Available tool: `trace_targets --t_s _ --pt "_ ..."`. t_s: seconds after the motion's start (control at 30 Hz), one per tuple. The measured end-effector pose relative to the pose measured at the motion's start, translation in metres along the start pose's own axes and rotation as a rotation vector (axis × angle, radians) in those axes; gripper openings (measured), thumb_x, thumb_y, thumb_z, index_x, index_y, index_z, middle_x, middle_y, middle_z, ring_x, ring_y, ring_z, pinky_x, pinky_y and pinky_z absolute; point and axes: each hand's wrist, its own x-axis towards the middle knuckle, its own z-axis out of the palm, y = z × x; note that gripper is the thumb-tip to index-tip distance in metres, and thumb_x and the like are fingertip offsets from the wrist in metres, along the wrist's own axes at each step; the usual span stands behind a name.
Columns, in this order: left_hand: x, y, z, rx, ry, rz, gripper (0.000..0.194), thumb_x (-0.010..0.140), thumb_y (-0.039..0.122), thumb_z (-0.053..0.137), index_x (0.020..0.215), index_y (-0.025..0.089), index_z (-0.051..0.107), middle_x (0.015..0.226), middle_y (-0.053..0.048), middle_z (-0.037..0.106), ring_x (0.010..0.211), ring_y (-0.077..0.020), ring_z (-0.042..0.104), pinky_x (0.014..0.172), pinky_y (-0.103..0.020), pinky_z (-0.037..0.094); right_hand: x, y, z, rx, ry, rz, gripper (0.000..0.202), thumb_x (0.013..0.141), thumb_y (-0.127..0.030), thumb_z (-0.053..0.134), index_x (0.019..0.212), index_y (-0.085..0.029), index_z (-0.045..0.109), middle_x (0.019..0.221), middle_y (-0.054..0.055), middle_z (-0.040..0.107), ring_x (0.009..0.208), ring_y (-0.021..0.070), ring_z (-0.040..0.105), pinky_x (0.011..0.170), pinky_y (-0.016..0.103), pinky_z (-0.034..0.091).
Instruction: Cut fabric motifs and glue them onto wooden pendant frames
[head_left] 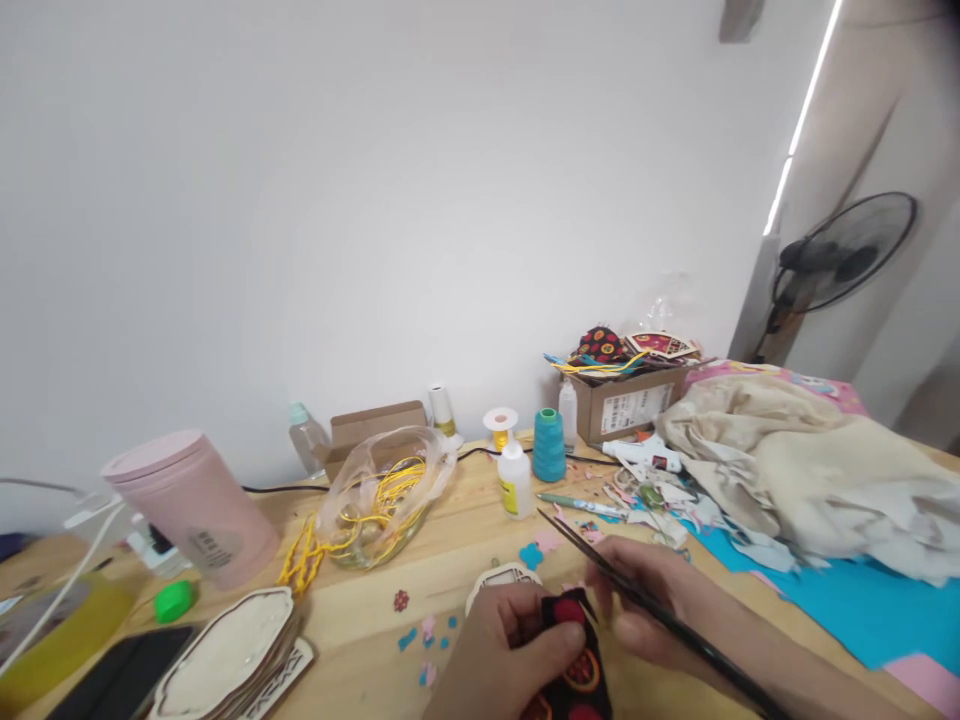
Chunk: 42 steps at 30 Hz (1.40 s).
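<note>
My left hand (499, 650) is closed on a piece of dark fabric (576, 672) with a red and yellow pattern, its thumb pressed flat on top. My right hand (660, 585) is just to the right, gripping long black tweezers (694, 628). Their two thin tips point up and left, slightly apart, with nothing visible between them. Partly hidden behind my left hand lies a pale wooden cutout (491, 580). Small blue and pink scraps, a blue flower shape (531, 555) and a red flower piece (401, 600) lie on the table around it.
At the left are a pink canister (195, 510), stacked wooden plaques (225, 650) and a bag of yellow cord (390, 500). Behind my hands stand a glue bottle (514, 482) and teal thread cone (550, 447). Right: a cardboard box (626, 405), glue gun (643, 453), cream cloth (810, 470).
</note>
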Motion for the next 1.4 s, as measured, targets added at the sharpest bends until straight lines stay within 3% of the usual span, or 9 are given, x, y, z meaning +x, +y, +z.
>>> trace_targets --t_s 0.17,0.37,0.47,0.6,0.7,0.9,1.17,1.3,1.4 --pt "-0.004 -0.002 -0.005 0.076 -0.073 0.003 0.025 0.05 0.032 0.073 0.065 0.012 0.067 0.061 -0.004 0.065 0.056 -0.0138 0.056 0.053 -0.022 0.038 0.019 0.002 0.01 0.093 -0.051 -0.032 0.026 0.059 -0.011 0.06 0.082 -0.016 0.051 0.061 -0.005 0.05 0.052 0.0093 0.042 0.046 0.02 0.031" --pt "-0.008 0.019 -0.016 -0.466 -0.341 -0.157 0.034 0.054 0.017 0.067 0.088 0.015 0.065 0.087 -0.009 0.068 0.09 -0.0269 0.058 0.079 -0.037 0.04 0.01 -0.001 0.002 0.232 0.233 -0.055 0.02 0.067 -0.019 0.062 0.083 -0.015 0.05 0.059 -0.006 0.044 0.052 0.0087 0.036 0.047 0.021 0.027" --pt "-0.009 0.025 -0.012 -0.592 -0.42 -0.209 0.037 0.062 0.027 0.062 0.095 0.013 0.063 0.09 -0.011 0.068 0.096 -0.0291 0.056 0.084 -0.04 0.038 0.005 0.005 0.002 0.347 0.292 -0.083 0.021 0.071 -0.024 0.061 0.087 -0.018 0.05 0.062 -0.005 0.043 0.052 0.0089 0.035 0.045 0.021 0.027" --pt "-0.008 0.012 -0.005 -0.647 -0.331 -0.236 0.045 0.061 0.041 0.062 0.101 0.02 0.061 0.102 -0.011 0.064 0.107 -0.0306 0.048 0.087 -0.041 0.037 0.006 0.012 0.01 0.453 0.346 -0.096 0.023 0.069 -0.026 0.063 0.086 -0.019 0.051 0.059 -0.006 0.044 0.05 0.0083 0.037 0.045 0.02 0.029" --pt "-0.004 -0.001 -0.001 -0.636 -0.302 -0.206 0.04 0.061 0.03 0.064 0.1 0.025 0.062 0.103 -0.008 0.064 0.109 -0.0288 0.046 0.09 -0.04 0.035 0.007 0.013 0.014 0.488 0.368 -0.076 0.025 0.069 -0.027 0.064 0.087 -0.019 0.05 0.062 -0.005 0.049 0.054 0.0095 0.045 0.054 0.022 0.035" --pt "0.004 -0.007 -0.001 -0.59 -0.221 -0.253 0.03 0.067 0.014 0.056 0.096 0.014 0.065 0.095 -0.012 0.067 0.101 -0.0299 0.053 0.09 -0.043 0.033 0.005 0.014 0.013 0.461 0.468 -0.059 0.028 0.064 -0.028 0.068 0.085 -0.019 0.051 0.061 -0.006 0.05 0.057 0.0103 0.046 0.05 0.019 0.034" --pt "0.002 -0.006 0.007 -0.569 -0.251 -0.243 0.042 0.058 0.002 0.064 0.097 0.015 0.062 0.082 -0.01 0.07 0.086 -0.0266 0.062 0.082 -0.041 0.041 0.006 0.022 0.015 0.474 0.48 -0.044 0.028 0.066 -0.028 0.066 0.088 -0.02 0.051 0.063 -0.006 0.049 0.058 0.0106 0.046 0.051 0.02 0.035" --pt "0.007 -0.009 0.011 -0.606 -0.112 -0.241 0.039 0.057 -0.005 0.057 0.092 0.013 0.064 0.073 -0.007 0.071 0.078 -0.0231 0.064 0.076 -0.035 0.045 0.008 0.023 0.019 0.452 0.442 -0.047 0.029 0.065 -0.028 0.067 0.087 -0.019 0.051 0.059 -0.006 0.048 0.053 0.0094 0.043 0.047 0.019 0.032" --pt "0.008 -0.005 0.01 -0.617 0.03 -0.326 0.022 0.06 -0.001 0.051 0.074 0.008 0.066 0.062 -0.007 0.069 0.061 -0.0179 0.064 0.065 -0.029 0.048 0.009 0.022 0.022 0.407 0.415 -0.046 0.028 0.064 -0.027 0.066 0.086 -0.018 0.052 0.056 -0.007 0.046 0.049 0.0082 0.04 0.044 0.018 0.03"
